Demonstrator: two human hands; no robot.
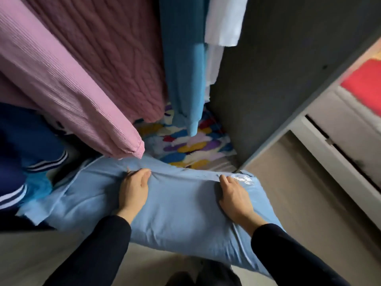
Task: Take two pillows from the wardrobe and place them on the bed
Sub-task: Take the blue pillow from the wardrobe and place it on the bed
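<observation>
Lying half out of the wardrobe's point(268, 83) bottom, the light-blue pillow point(181, 209) is clutched along its far edge by the left hand point(135, 189) and right hand point(234, 196), beneath hanging pink point(68, 93), maroon point(107, 50) and blue point(183, 65) clothes, near patterned bedding point(191, 145).

Sleeves: long, dark navy or black, plain, ending at each wrist.
Left hand point(135, 189): bare, no ring or watch visible.
Right hand point(235, 196): bare likewise.
Below hands: dark clothing, blurred, details unclear.
</observation>
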